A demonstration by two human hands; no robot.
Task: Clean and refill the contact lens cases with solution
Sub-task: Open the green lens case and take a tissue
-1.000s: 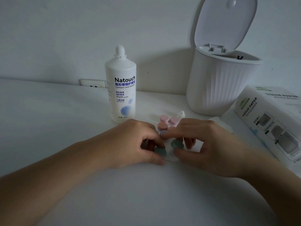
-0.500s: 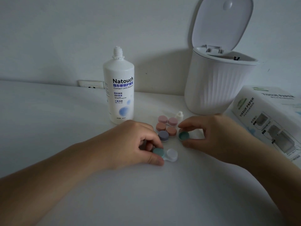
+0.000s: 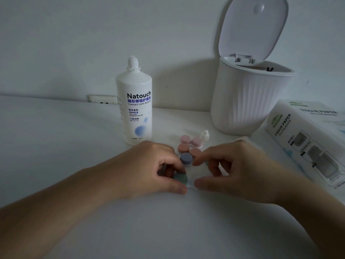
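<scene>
Pinching a teal-capped lens case (image 3: pixel 182 179) between thumb and curled fingers, the left hand (image 3: pixel 149 169) keeps its grip clamped on the capped end, low on the white worktop (image 3: pixel 56 146). Just to the right of that grip, the case's clear, uncapped half shows only as a pale edge between the two thumbs. The right hand (image 3: pixel 235 169) comes in from the other side with its fingers bent around that open half; it is blurred, and a hint of teal sits under its fingers, so whether its grip is closed on anything cannot be told.

Directly beyond the two grips lie the other cases, packed together: a purple cap (image 3: pixel 186 158) nearest, two salmon caps (image 3: pixel 183 148) behind it, then a pink pair (image 3: pixel 190 140). A small white nozzle cap (image 3: pixel 205 135) stands just past those, to the right.

Farther back and left of the left grip stands the uncapped solution bottle (image 3: pixel 135 109), upright. Back and right of the right grip sits a ribbed white bin (image 3: pixel 248 103) with its lid raised, and a tissue paper box (image 3: pixel 308 139) lies to the far right.
</scene>
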